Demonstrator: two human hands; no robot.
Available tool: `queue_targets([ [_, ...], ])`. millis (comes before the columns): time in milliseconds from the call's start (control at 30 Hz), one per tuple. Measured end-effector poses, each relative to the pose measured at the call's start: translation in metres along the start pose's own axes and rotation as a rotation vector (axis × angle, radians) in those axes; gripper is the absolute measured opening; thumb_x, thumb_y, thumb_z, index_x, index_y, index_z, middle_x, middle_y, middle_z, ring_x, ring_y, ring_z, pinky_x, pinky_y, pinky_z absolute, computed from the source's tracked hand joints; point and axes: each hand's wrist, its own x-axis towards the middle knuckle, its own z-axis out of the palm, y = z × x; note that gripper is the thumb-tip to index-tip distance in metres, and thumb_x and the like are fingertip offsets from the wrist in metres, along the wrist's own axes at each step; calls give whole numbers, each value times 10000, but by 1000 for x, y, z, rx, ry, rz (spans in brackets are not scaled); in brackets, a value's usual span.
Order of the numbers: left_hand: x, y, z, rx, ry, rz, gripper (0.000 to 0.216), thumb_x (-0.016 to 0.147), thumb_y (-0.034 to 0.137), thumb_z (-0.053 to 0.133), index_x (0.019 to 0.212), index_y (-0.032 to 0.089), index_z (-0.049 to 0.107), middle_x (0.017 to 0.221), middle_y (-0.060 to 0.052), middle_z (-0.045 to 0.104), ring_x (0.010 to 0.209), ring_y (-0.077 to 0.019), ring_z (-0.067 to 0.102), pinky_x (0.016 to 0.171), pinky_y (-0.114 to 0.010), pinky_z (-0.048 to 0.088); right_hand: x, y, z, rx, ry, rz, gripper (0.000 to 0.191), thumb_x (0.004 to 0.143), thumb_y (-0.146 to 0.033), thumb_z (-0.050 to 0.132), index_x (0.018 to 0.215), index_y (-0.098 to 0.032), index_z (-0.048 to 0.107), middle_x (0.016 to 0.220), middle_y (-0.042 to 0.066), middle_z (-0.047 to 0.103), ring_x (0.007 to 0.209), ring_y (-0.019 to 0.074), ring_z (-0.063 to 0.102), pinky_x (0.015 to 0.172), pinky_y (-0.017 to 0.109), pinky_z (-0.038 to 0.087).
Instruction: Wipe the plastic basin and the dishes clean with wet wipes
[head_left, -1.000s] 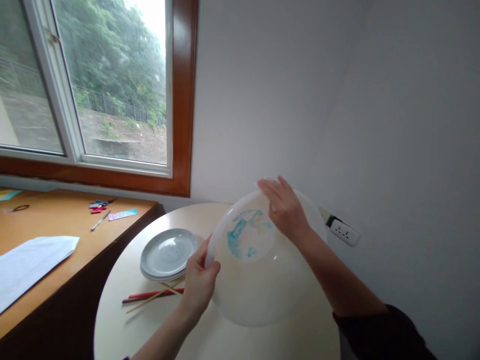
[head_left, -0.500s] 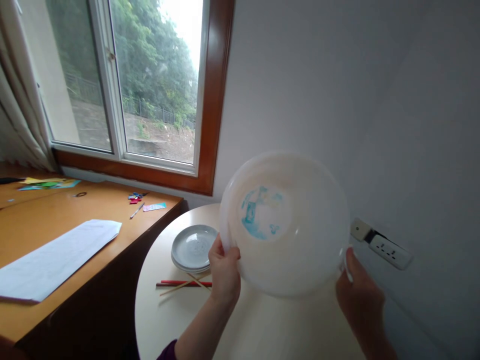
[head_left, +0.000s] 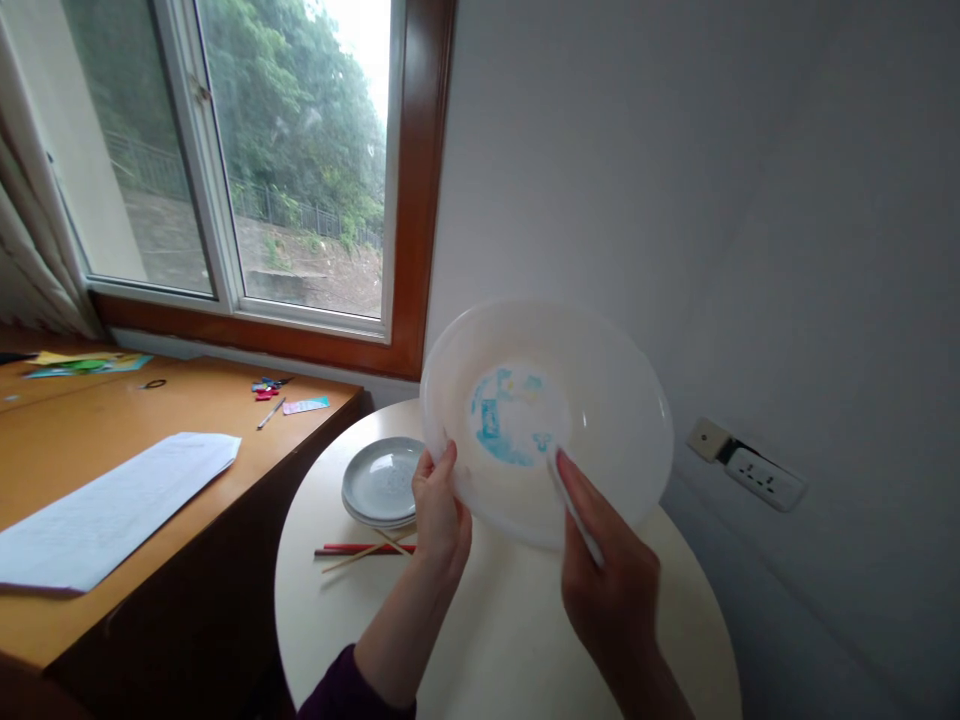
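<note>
As left hand (head_left: 442, 520) grips it, white bowl (head_left: 607, 420) tilts.

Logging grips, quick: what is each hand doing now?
Left hand: closed on the white basin at its rim.
Right hand: closed on a thin white strip before the basin.

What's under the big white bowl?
Below the white bowl, held up by the left hand and right hand, only the round table shows. The grey plates and chopsticks lie off to its left. The table's far part behind the bowl is hidden.
</note>
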Motion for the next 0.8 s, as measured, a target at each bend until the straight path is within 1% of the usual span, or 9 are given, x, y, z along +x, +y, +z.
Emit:
queue_targets([
  [33, -1, -3, 0, -5, -21, -21, 166, 687, 175, 656, 851, 171, 632, 798, -17, 695, 718, -141, 645, 723, -259, 502, 13, 2, 11, 55, -27, -9, 485, 808, -28, 408, 1246, -201, 522, 1202, 56, 592, 1100, 196, 561, 947, 355, 474],
  [133, -5, -9, 3, -53, -46, -87, 115, 706, 150, 626, 819, 144, 643, 786, -30, 698, 727, -133, 651, 746, -236, 496, 35, 7, 44, 205, -273, 89, 415, 789, -39, 415, 1143, -140, 609, 1155, 86, 617, 1080, 199, 574, 939, 351, 469],
  [200, -7, -7, 6, -119, -5, -131, 85, 748, 155, 576, 772, 119, 649, 746, -36, 691, 712, -113, 648, 749, -200, 487, 35, 7, 59, 276, -399, 104, 404, 776, -43, 443, 1131, -132, 616, 1154, 96, 615, 1077, 201, 575, 933, 348, 467],
  [267, -7, -3, 8, -182, 46, -170, 166, 787, 213, 535, 730, 107, 649, 694, -38, 675, 687, -108, 643, 746, -190, 484, 27, 4, 62, 295, -442, 65, 448, 760, -17, 438, 1160, -147, 594, 1193, 94, 588, 1109, 199, 550, 948, 357, 450],
  [367, -6, 4, 9, -181, 26, -195, 193, 757, 289, 557, 712, 119, 635, 653, -30, 656, 648, -124, 638, 735, -226, 496, 12, -1, 52, 238, -455, -56, 514, 734, 24, 384, 1191, -125, 567, 1227, 119, 561, 1139, 198, 525, 961, 359, 440],
  [467, -4, 6, 8, -42, -27, -200, 64, 635, 180, 622, 672, 148, 581, 599, 10, 622, 555, -108, 602, 650, -230, 497, 3, -3, 37, 141, -486, -202, 506, 742, 30, 328, 1179, -65, 567, 1227, 159, 557, 1144, 206, 523, 961, 348, 451],
  [633, 1, 1, 8, 136, -44, -199, 153, 563, 94, 592, 669, 171, 513, 585, 34, 592, 508, -102, 560, 530, -211, 455, -3, 1, 15, -22, -528, -357, 517, 752, 51, 289, 1181, -50, 560, 1211, 161, 573, 1159, 210, 511, 959, 341, 466],
  [733, 18, 2, 12, 161, -50, -187, 154, 573, 69, 571, 679, 166, 515, 601, 26, 589, 535, -105, 558, 528, -206, 441, -8, 14, -3, -83, -541, -425, 536, 745, 64, 291, 1175, -89, 571, 1195, 139, 590, 1146, 196, 522, 933, 330, 489],
  [800, 42, 7, 16, 174, -36, -164, 143, 591, 55, 571, 668, 160, 512, 582, 33, 568, 519, -97, 536, 516, -203, 429, -14, 30, -17, -132, -519, -454, 566, 745, 66, 292, 1211, -130, 547, 1189, 113, 599, 1142, 196, 524, 920, 348, 499],
])
